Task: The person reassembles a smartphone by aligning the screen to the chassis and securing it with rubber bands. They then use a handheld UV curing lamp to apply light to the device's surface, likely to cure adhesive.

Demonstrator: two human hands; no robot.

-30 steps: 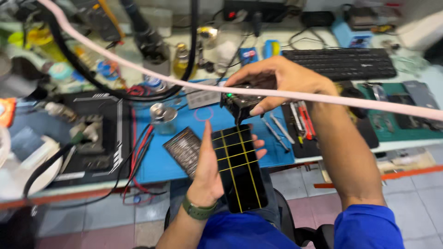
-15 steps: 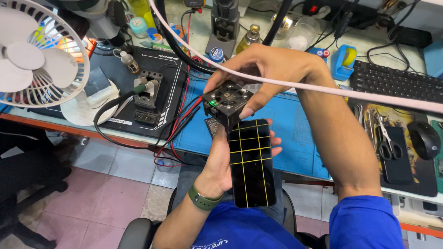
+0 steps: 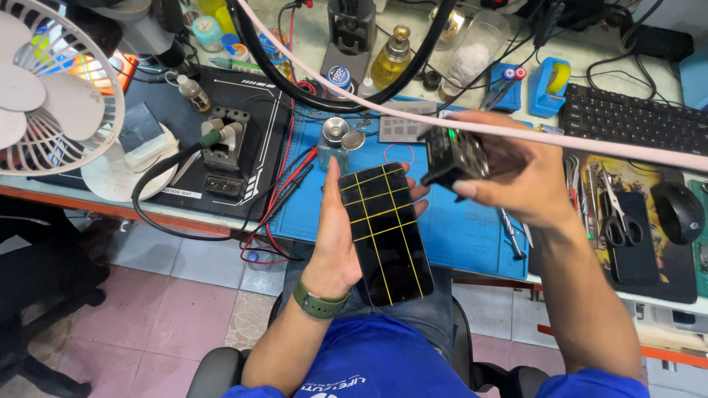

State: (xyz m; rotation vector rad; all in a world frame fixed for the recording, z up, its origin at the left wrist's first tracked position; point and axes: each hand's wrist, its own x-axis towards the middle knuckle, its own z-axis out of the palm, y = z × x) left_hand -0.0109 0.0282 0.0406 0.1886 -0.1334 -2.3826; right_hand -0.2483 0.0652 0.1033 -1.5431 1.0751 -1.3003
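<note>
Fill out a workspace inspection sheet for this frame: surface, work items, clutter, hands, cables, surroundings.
Surface: blue work mat on a crowded bench.
Job's things: dark phone with a yellow grid across its screen; small black box-shaped device.
Clutter: scissors, bottles, a keyboard, a mouse, a blue tape dispenser.
Grippers: left hand grips the phone; right hand grips the black device above the mat.
Cables: pink hose crosses over the hands; red and black leads hang off the bench edge.
Surroundings: white fan, tiled floor.
</note>
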